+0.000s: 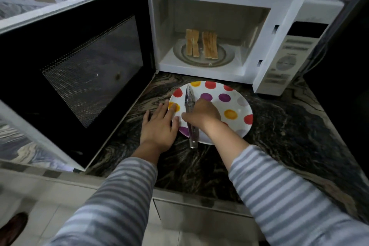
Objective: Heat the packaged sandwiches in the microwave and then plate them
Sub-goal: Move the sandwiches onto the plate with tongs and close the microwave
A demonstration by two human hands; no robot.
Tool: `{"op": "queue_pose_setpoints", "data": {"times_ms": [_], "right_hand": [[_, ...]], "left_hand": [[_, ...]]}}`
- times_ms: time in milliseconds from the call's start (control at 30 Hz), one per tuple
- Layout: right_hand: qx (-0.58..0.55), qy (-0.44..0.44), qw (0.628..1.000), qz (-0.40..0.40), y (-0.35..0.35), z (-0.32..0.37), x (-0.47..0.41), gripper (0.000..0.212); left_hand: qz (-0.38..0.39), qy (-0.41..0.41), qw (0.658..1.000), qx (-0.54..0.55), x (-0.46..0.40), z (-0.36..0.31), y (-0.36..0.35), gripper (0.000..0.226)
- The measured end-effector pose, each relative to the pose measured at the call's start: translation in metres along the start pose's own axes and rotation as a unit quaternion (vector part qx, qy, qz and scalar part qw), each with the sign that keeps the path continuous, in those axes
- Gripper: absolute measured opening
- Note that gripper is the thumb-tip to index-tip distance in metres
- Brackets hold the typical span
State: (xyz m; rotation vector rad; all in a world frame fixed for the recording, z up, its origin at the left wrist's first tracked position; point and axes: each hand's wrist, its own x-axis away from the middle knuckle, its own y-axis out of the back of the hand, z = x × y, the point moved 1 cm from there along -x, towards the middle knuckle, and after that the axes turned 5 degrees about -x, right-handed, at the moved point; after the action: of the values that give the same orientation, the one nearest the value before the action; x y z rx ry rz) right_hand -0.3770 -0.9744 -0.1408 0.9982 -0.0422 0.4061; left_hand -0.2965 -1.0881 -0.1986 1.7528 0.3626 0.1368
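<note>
A: Now, where are the sandwiches (201,45)?
B: Upper centre, upright in the open microwave (229,6), well beyond both hands.
A: And the hands?
B: Right hand (201,112) grips tongs (190,115) over the spotted plate (235,103); left hand (159,125) flat, fingers on its rim.

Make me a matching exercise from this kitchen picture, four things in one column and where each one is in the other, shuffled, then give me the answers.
Things:
1. sandwiches
2. tongs
3. polka-dot plate
4. microwave door

Places or states:
A. on the dark marble counter, in front of the microwave
B. swung wide open to the left
C. standing upright on the glass turntable inside the microwave
D. lying across the plate, gripped by the right hand

Pairs: 1-C, 2-D, 3-A, 4-B

The right hand holds the tongs while the left hand lies flat at the plate's left rim.
</note>
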Motion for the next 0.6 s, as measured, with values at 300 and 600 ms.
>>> {"op": "queue_pose_setpoints", "data": {"times_ms": [300,600], "right_hand": [[-0.123,-0.028,0.992,0.005,0.021,-0.011,-0.001,0.039],[-0.351,0.015,0.933,-0.077,0.042,-0.031,0.016,0.039]], "left_hand": [[0.003,-0.003,1.000,0.007,-0.003,-0.002,0.003,0.053],[0.002,0.001,1.000,0.002,-0.001,-0.003,0.004,0.053]]}}
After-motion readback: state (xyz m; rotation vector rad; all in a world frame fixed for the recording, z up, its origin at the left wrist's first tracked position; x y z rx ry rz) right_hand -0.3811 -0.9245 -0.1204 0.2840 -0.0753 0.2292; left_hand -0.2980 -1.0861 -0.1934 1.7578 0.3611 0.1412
